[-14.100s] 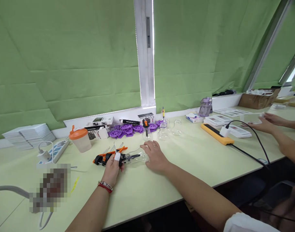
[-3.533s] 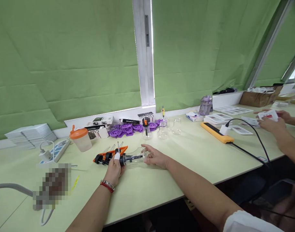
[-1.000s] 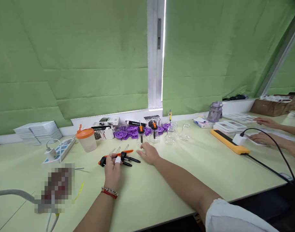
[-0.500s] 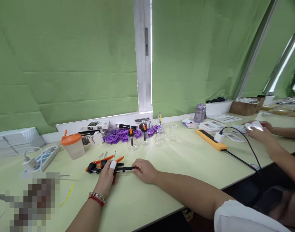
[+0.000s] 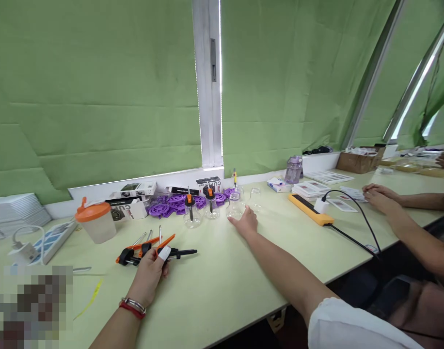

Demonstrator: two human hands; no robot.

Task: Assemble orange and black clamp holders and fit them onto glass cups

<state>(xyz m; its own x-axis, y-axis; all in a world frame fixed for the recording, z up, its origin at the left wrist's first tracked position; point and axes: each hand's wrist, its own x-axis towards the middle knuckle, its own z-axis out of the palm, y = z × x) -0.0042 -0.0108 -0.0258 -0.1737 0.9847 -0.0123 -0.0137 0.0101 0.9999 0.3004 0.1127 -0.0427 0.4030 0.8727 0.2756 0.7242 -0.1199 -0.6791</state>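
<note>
My left hand point(image 5: 150, 269), one fingertip wrapped in white, rests at the near left of the pale green table point(image 5: 225, 286). Its fingers are curled onto a cluster of black-and-orange tools point(image 5: 149, 248) with metal pins. One tool's black tip point(image 5: 187, 252) pokes out to the right. My right hand point(image 5: 245, 224) is stretched out further back, fingers apart and flat, touching or nearly touching an empty clear glass bulb point(image 5: 235, 209). Two glass bulbs point(image 5: 191, 216) with orange-and-black stoppers stand just left of it, and another empty bulb point(image 5: 256, 198) stands to the right.
Purple gear parts point(image 5: 169, 204), small boxes point(image 5: 133, 191) and an orange-lidded cup point(image 5: 94, 223) line the back. A white power strip point(image 5: 43, 242) lies left, a yellow one point(image 5: 309, 209) with a cabled charger right. A co-worker's hands point(image 5: 378, 196) handle cards beside a purple bottle point(image 5: 293, 169).
My right hand left the tool's black tip and moved back and right to the glass bulbs. My left hand stays on the tools. A second stoppered bulb has stood at the back for a second.
</note>
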